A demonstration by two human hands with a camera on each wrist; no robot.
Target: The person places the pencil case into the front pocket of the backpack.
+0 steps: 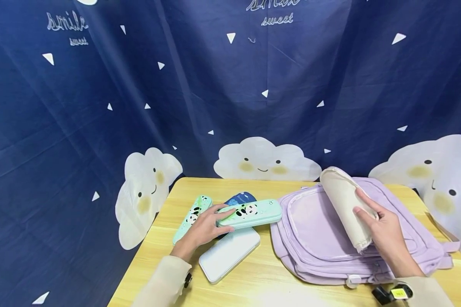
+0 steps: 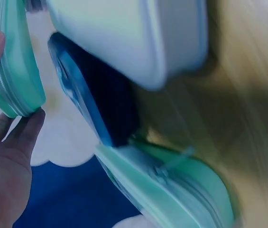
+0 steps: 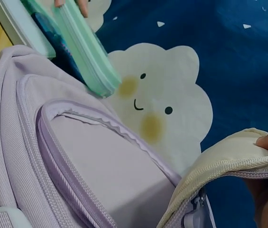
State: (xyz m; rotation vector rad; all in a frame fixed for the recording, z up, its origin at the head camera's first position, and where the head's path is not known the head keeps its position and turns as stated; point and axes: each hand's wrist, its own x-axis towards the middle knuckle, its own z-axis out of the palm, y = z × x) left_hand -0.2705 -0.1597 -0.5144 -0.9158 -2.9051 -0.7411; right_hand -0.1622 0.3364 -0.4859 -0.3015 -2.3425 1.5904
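Left hand grasps a mint panda case, thumb on one side, fingers on the other. Case is up off the table, right end at the left edge of the lilac backpack. Right hand pinches the cream-lined flap, holding it up so the front pocket gapes. Step in hand, my read: case lifted, pocket held ready. Next move probably calls for shifting the case right over the pocket mouth and lowering it, flap held back throughout; the zipper edge could snag it. White case, blue case and second mint case lie left of the bag, white one nearest. Can't tell whether the held case touches the bag.
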